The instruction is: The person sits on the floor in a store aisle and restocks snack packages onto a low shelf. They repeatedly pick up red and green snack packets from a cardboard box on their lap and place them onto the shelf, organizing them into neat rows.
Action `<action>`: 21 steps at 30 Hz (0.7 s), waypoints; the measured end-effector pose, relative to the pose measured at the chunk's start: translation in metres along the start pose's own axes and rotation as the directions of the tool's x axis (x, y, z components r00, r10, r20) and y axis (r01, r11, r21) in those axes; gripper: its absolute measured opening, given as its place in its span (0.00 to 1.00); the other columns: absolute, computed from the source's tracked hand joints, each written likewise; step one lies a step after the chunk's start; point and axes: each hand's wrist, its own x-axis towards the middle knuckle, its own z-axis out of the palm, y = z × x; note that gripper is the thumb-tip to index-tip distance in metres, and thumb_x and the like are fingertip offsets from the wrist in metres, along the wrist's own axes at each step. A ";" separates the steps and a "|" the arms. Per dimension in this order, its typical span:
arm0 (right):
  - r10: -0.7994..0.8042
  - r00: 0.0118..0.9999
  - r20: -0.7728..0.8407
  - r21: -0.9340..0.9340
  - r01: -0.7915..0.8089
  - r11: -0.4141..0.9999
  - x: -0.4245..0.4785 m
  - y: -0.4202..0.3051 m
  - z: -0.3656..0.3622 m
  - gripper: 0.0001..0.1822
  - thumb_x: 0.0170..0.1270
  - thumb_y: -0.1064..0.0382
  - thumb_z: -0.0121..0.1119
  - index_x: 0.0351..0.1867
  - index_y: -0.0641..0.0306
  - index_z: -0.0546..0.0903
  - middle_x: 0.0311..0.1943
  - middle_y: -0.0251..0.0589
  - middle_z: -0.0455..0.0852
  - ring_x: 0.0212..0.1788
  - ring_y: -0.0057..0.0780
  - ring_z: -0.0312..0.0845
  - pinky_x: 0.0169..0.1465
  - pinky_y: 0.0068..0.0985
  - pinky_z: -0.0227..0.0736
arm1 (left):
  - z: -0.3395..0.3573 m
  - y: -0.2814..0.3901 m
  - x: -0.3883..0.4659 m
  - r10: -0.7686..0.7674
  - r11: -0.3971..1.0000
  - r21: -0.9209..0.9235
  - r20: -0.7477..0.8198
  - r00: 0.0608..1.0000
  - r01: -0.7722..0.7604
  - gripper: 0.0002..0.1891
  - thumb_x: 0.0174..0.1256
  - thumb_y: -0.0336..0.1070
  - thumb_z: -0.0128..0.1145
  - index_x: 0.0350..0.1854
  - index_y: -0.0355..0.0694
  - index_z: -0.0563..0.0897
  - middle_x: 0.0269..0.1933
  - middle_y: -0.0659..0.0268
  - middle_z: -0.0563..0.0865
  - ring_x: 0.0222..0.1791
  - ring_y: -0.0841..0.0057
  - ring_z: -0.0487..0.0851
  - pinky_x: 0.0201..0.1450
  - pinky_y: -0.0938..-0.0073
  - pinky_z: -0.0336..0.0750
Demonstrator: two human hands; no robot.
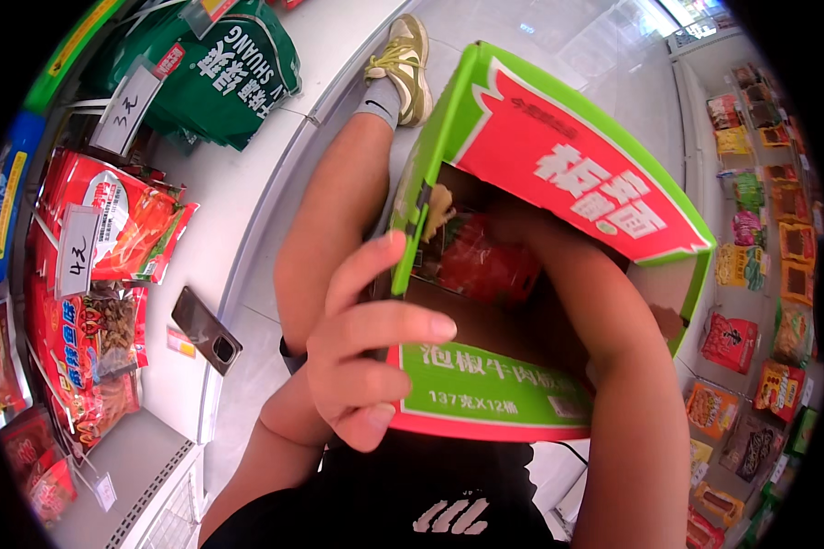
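Note:
An open cardboard carton (pixel 494 405), green and red with printing, is tilted in front of me above my lap. My left hand (pixel 378 343) is at its left edge, fingers spread and partly curled, with fingertips by the carton's wall; whether it grips the carton is unclear. My right forearm reaches into the carton from the right, and my right hand (pixel 515 223) is in deep shadow inside, its fingers hidden. Red plastic snack packets (pixel 484 261) lie in the carton beside that hand. Contact between the right hand and the packets cannot be made out.
On the left, a white shelf (pixel 247 199) bears a smartphone (pixel 207 331). Red snack packets (pixel 123 213) and green bags (pixel 226 82) hang on hooks with price tags. My bent leg and shoe (pixel 405 68) are beyond the carton. More packaged snacks (pixel 728 343) line the right side.

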 end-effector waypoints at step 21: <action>-0.507 0.861 0.030 0.270 0.481 0.834 -0.217 -0.037 -0.199 0.11 0.61 0.71 0.58 0.44 0.64 0.83 0.36 0.45 0.87 0.40 0.40 0.84 0.45 0.33 0.75 | 0.005 -0.011 0.014 0.196 0.980 0.044 -0.075 0.978 -0.193 0.10 0.57 0.39 0.48 0.24 0.39 0.75 0.55 0.45 0.81 0.66 0.36 0.67 0.72 0.40 0.56</action>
